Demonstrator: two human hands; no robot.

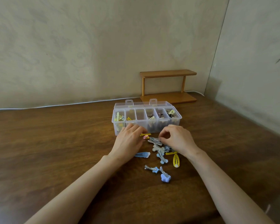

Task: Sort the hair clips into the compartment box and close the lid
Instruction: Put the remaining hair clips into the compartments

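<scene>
**Clips may be mis-sorted or scattered while the pile is picked through**

A loose pile of hair clips (158, 152) lies on the bench (55, 143), just near of the open compartment box (146, 120). The left hand (129, 141) is laid at the pile's left edge, beside a yellow clip (145, 134) and a small pink piece; its fingers (136, 128) are curled downward, and whether anything is clamped under them cannot be told. The right hand (178, 139) is set over the pile's far side, thumb and forefinger pinched together on a silver clip (154, 140).

Several risks are judged from this. The silver clips lie crossed over one another, so a second clip could be dragged up with the pinched one and dropped. The box stands touching or almost touching the hands, so it could be nudged. Light clips near the edge of the pile, such as the blue star clip (153, 169) and the yellow snap clip (176, 160), could be swept aside by a forearm.

In the box, going left to right, pale yellow and metallic clips are seen in the first compartment, yellow ones in the second, nothing visible in the third, striped and cream clips in the fourth, dark clips in the fifth, and cream and dark ones in the sixth. The lid (142, 104) is folded back behind the box, so closing is judged far off.
</scene>
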